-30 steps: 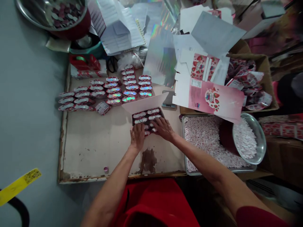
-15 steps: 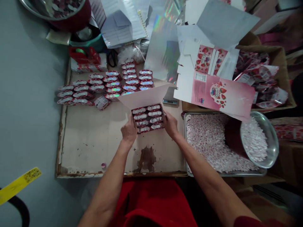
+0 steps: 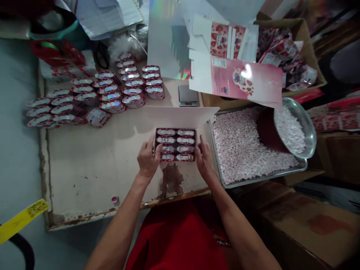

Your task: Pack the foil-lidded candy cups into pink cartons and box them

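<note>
your left hand and right hand sit on either side of the open box, which rests on the desk right in front of you, near its front edge. each hand's grip is loosely curled against a side wall of the box, fingers touching it rather than clamped round it; neither hand holds anything loose.

inside the box you can count eight small foil-lidded packs in two columns of four, lying flush side by side. that layer looks full, so the filling of this box seems mostly done. the pale lid flap stands open behind the packs, so the box is not closed yet.

a good deal is left beyond this box. rows of loose packs wait at the far left of the desk, well apart from your hands, and one of them lies tipped at the near end of a row. flat printed cartons with strawberry art are stacked unfolded at the far right. between them and the open flap is a small digital scale. just beside your right hand is the metal tray heaped with small pink-white candies, with a steel bowl resting in it.
</note>
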The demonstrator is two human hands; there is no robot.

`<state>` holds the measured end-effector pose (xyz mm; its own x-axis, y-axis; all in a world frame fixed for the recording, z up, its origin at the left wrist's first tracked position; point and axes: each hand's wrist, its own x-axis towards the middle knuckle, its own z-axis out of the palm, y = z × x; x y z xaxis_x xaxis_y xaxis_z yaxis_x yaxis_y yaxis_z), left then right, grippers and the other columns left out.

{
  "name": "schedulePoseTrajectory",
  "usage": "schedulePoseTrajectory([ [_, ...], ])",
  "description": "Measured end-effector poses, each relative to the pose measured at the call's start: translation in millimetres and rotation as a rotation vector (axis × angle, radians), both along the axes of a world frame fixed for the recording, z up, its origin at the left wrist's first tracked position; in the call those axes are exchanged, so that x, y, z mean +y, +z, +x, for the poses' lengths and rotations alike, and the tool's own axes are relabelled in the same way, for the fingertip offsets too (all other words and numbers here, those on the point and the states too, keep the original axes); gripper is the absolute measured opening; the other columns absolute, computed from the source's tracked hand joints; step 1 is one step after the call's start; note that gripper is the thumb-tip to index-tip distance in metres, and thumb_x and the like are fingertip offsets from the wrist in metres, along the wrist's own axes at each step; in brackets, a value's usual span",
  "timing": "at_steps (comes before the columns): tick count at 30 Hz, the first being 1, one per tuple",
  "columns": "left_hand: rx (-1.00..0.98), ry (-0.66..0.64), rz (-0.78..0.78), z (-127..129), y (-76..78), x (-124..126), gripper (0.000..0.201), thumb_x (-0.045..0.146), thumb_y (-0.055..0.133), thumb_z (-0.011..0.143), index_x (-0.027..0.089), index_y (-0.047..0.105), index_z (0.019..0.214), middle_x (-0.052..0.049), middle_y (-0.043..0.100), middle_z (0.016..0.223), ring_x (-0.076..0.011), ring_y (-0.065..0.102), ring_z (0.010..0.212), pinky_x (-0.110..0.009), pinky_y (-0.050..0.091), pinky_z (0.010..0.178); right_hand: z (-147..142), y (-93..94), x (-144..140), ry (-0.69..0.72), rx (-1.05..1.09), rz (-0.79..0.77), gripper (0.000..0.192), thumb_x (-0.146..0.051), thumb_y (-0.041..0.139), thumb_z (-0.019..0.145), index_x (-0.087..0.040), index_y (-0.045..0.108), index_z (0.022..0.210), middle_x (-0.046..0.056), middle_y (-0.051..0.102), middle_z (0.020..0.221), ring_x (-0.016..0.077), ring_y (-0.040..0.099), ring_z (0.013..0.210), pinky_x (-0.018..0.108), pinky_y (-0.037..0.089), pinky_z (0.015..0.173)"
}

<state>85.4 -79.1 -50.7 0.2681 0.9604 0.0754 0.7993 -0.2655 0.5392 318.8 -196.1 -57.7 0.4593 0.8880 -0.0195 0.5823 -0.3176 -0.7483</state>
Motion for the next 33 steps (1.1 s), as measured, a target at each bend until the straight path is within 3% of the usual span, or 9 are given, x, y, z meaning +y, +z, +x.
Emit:
schedulePoseTrajectory([
  [3,-0.075,-0.073,0.054,-1,-11.6,-12,0.066,0.057,0.045,0.106,0.014,0.055,0.156,-0.014,0.066,0.107,-0.0267,0.061,0.103,-0.038,0.051,0.100,-8,-6.7,2,0.037,-0.058,0.050,0.064,-0.048,0.032,0.111,-0.024,0.029,0.170,0.013,0.058,0.130,0.0273,0.056,0.121,0.048,0.050,0.107],
  [10,-0.022,-0.073,-0.062,12,-8.8,-19,0.057,0.052,0.048,0.105,0.018,0.063,0.148,-0.018,0.062,0.126,-0.0343,0.054,0.122,-0.053,0.040,0.117,-31,7.9,17,0.085,-0.397,-0.256,0.066,-0.047,0.027,0.110,-0.018,0.035,0.168,0.023,0.060,0.127,0.0403,0.054,0.114,0.061,0.047,0.100],
  [13,-0.219,-0.074,-0.199,-1,-4.7,0,0.050,0.048,0.045,0.106,0.021,0.072,0.138,-0.010,0.063,0.105,-0.0251,0.060,0.106,-0.043,0.052,0.105,-12,7.9,19,0.102,-0.140,-0.114,0.059,-0.046,0.027,0.111,-0.018,0.057,0.154,0.015,0.064,0.108,0.0305,0.060,0.098,0.046,0.053,0.088],
  [17,-0.425,-0.110,-0.375,-23,-11.4,28,0.042,0.046,0.069,0.090,0.023,0.078,0.124,-0.004,0.059,0.103,-0.0168,0.061,0.093,-0.029,0.054,0.080,22,-4.8,18,0.149,0.248,0.010,0.043,-0.048,0.053,0.102,-0.020,0.075,0.127,0.003,0.057,0.087,0.0189,0.058,0.078,0.032,0.051,0.074],
  [20,-0.515,-0.029,-0.446,-27,-20.4,45,0.050,0.040,0.081,0.077,0.024,0.074,0.124,-0.006,0.061,0.117,-0.0179,0.062,0.104,-0.028,0.055,0.082,33,-17.6,20,0.114,0.370,0.035,0.035,-0.045,0.067,0.092,-0.021,0.074,0.116,0.001,0.055,0.087,0.0164,0.055,0.077,0.029,0.049,0.072],
  [22,-0.575,-0.024,-0.519,-23,-25.2,60,0.074,0.034,0.086,0.067,0.025,0.063,0.137,-0.009,0.059,0.132,-0.0214,0.063,0.115,-0.030,0.056,0.086,36,-24.0,24,0.065,0.414,0.040,0.054,-0.045,0.073,0.086,-0.022,0.063,0.133,0.000,0.055,0.093,0.0144,0.053,0.074,0.027,0.048,0.067],
  [25,-0.553,-0.191,-0.596,-14,-27.6,88,0.099,0.029,0.091,0.057,0.023,0.052,0.148,-0.016,0.053,0.149,-0.0285,0.059,0.130,-0.038,0.057,0.096,44,-28.2,33,0.080,0.391,0.028,0.094,-0.047,0.081,0.079,-0.025,0.037,0.159,0.009,0.057,0.123,0.0145,0.057,0.081,0.027,0.050,0.066],
  [27,-0.449,-0.374,-0.589,-10,-24.8,104,0.087,0.031,0.091,0.061,0.020,0.061,0.141,-0.017,0.059,0.147,-0.0310,0.059,0.134,-0.046,0.053,0.107,53,-27.7,38,0.173,0.315,0.006,0.103,-0.045,0.083,0.078,-0.029,0.031,0.164,0.015,0.049,0.144,0.0173,0.062,0.092,0.029,0.053,0.070],
  [33,-0.096,-0.758,-0.216,-18,3.8,119,0.040,0.024,0.072,0.087,0.029,0.076,0.127,-0.009,0.063,0.150,-0.0286,0.050,0.148,-0.054,0.035,0.127,86,-1.2,45,0.428,-0.148,-0.085,0.052,-0.033,0.078,0.087,-0.025,0.070,0.138,0.016,0.050,0.151,0.0315,0.057,0.131,0.048,0.052,0.108],
])
